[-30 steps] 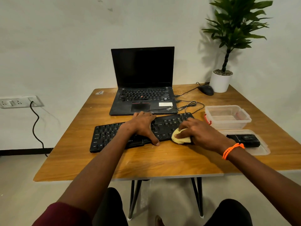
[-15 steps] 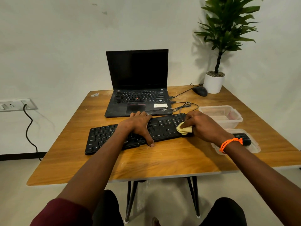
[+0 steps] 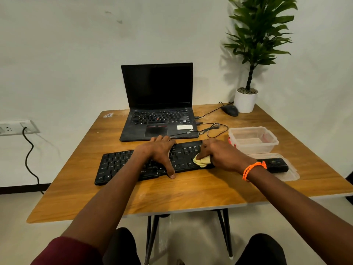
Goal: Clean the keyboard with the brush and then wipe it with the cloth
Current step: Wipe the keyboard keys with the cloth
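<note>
Keyboard [image 3: 122,165] black; cloth [image 3: 202,161] pale yellow; table [image 3: 191,194] wood-grain brown; wristband [image 3: 253,169] orange; pot [image 3: 245,102] white; sleeve [image 3: 65,252] maroon.

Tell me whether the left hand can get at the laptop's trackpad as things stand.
Probably yes: the left hand rests on the keyboard just in front of the laptop, and nothing lies between its fingers and the trackpad.

Plain white wall [image 3: 76,54], bit scuffed, with a socket strip [image 3: 17,127] and black cord [image 3: 30,159] hanging down. Wooden table [image 3: 191,194] on thin black legs [image 3: 226,234], pale floor [image 3: 191,238], potted plant [image 3: 248,77] in the corner.
</note>
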